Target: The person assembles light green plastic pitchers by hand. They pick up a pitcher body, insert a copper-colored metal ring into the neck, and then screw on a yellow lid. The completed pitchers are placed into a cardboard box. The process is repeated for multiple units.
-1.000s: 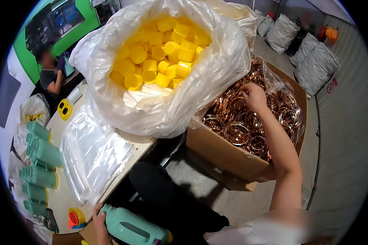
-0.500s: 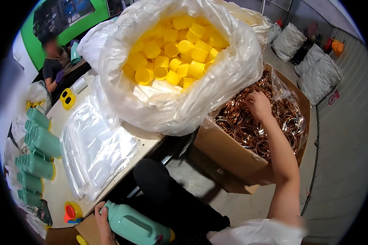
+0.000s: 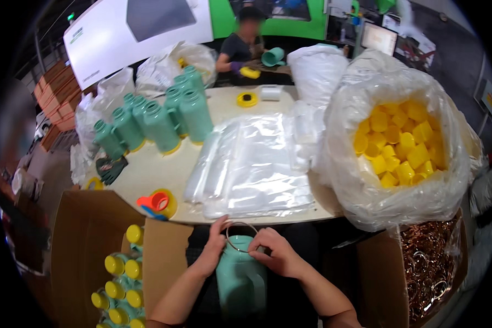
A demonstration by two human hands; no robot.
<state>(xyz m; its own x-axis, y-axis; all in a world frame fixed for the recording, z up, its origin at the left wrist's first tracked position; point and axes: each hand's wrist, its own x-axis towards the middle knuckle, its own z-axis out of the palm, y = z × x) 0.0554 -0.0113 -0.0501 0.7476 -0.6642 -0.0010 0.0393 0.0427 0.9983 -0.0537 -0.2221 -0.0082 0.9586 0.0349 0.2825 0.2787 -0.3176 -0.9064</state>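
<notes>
Between my knees a mint-green thermos jug body (image 3: pixel 241 290) stands with its open neck up. A thin copper-coloured metal ring (image 3: pixel 240 222) is at its neck, slightly tilted. My left hand (image 3: pixel 214 249) has its fingers on the ring's left side. My right hand (image 3: pixel 279 252) pinches the ring's near right side between thumb and fingers. Whether the ring encircles the neck or sits just above it, I cannot tell. In the box at my right lie many similar metal rings (image 3: pixel 427 273).
Transparent plastic bags (image 3: pixel 257 169) lie flat on the table, beside a large sack (image 3: pixel 361 202) of yellow cups. Several mint-green jugs (image 3: pixel 161 128) stand at the table's left. A cardboard box (image 3: pixel 167 257) at my left holds yellow-capped jugs. Across the table a person (image 3: pixel 246 46) holds a green part.
My right hand has come from the box of rings to the jug, with a ring now in my fingers. The jug is now upright, my left hand is at its neck, and the view has swung left.
</notes>
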